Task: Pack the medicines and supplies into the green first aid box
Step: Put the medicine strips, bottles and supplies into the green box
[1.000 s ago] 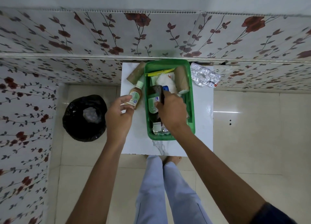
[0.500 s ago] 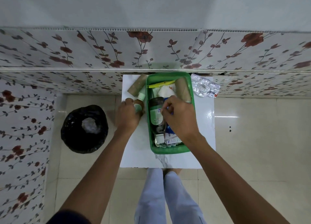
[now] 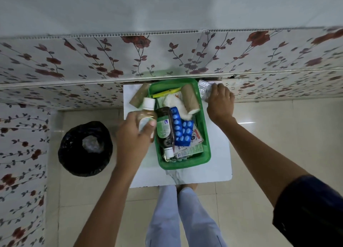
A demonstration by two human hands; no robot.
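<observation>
The green first aid box (image 3: 206, 135) stands on a small white table (image 3: 219, 154). It holds a dark bottle (image 3: 165, 128), blue pill strips (image 3: 182, 133), a brown bandage roll (image 3: 189, 96), white gauze, a yellow strip and paper packets. My left hand (image 3: 135, 135) grips a small amber bottle with a white cap (image 3: 147, 113) just left of the box's rim, lifted off the table. My right hand (image 3: 220, 102) lies on the silver blister strips (image 3: 204, 89) at the table's far right corner; whether its fingers hold them is unclear.
A brown bandage roll (image 3: 139, 96) lies on the table left of the box. A black-lined bin (image 3: 85, 148) stands on the floor to the left. Flowered wall panels run behind and to the left. My legs are under the table's near edge.
My right hand left the box, where the dark bottle now lies, and went to the silver strips at the far right. My left hand raised the amber bottle toward the box.
</observation>
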